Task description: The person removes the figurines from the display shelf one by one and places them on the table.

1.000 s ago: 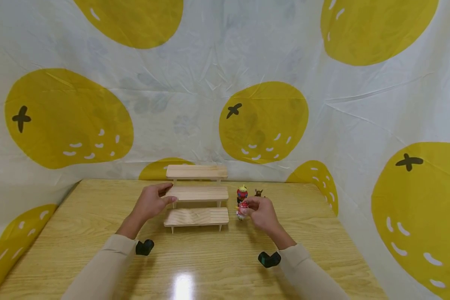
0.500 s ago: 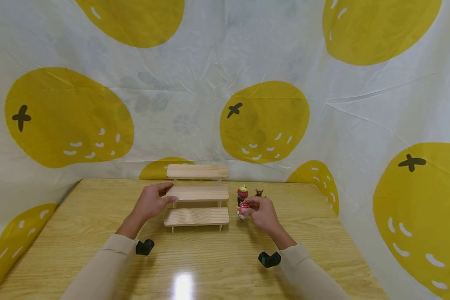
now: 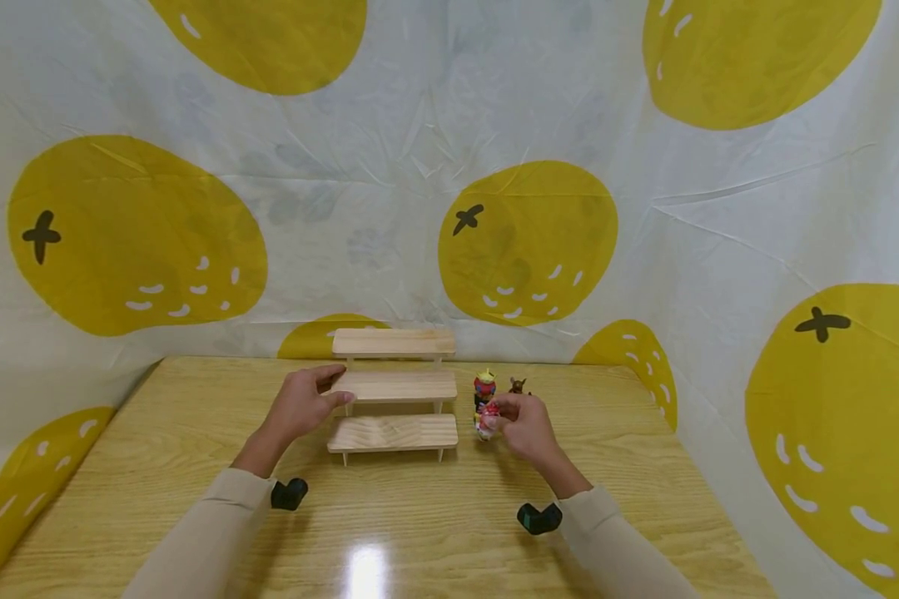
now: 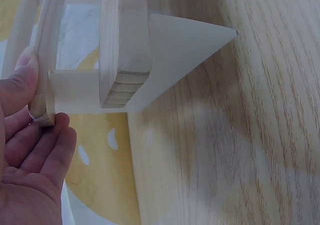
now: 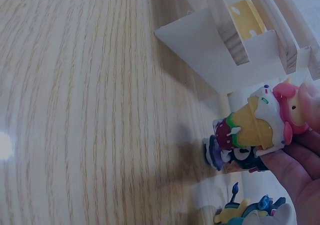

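My left hand point(image 3: 305, 405) grips the left end of the middle board of a three-tier wooden display stand point(image 3: 393, 433). In the left wrist view the thumb lies on one face of that board and the fingers point(image 4: 60, 135) on the other. Right of the stand, my right hand point(image 3: 524, 424) pinches a small toy figurine point(image 5: 257, 122) by its pink head. Its body looks like an ice cream cone with white topping and a red and green bottom. The fingers partly cover the head.
Behind the held figurine stands a figurine with a yellow top and red body point(image 3: 484, 384). A brown figurine point(image 3: 518, 385) is beside it, partly hidden by the right hand. All are on a wood-grain table point(image 3: 419, 516). A fruit-patterned curtain point(image 3: 389, 249) hangs behind.
The held figurine has shifted slightly right and appears turned a little in the right fingers. The left hand and the stand have kept their places.
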A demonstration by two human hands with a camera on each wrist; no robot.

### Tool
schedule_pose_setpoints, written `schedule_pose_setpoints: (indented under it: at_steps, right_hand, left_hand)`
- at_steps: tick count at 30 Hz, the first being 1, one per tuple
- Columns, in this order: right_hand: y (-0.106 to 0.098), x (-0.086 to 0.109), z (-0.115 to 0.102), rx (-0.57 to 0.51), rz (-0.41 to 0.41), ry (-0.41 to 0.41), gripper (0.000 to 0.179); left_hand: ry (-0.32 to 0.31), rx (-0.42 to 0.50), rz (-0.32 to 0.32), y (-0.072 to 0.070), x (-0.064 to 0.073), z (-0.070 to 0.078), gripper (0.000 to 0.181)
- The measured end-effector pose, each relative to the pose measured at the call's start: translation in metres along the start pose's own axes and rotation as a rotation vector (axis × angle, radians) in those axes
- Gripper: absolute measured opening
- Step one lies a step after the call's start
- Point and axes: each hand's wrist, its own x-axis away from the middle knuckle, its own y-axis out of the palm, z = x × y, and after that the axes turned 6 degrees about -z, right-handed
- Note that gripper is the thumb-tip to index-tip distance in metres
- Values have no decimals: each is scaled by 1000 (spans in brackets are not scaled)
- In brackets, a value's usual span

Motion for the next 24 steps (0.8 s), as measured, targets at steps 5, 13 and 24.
schedule_pose_setpoints:
  at_steps: [5, 13, 24]
  right_hand:
    - [0, 1, 1, 6, 5, -8, 20]
    - [1, -1, 2, 39, 2, -2, 15]
    - [2, 3, 1, 22, 5, -10, 19]
  left_hand:
    - [-4, 6, -3, 0, 0, 0, 57]
    - [2, 5, 3, 1, 0, 0, 57]
    - [-8, 7, -6, 0, 2, 4, 57]
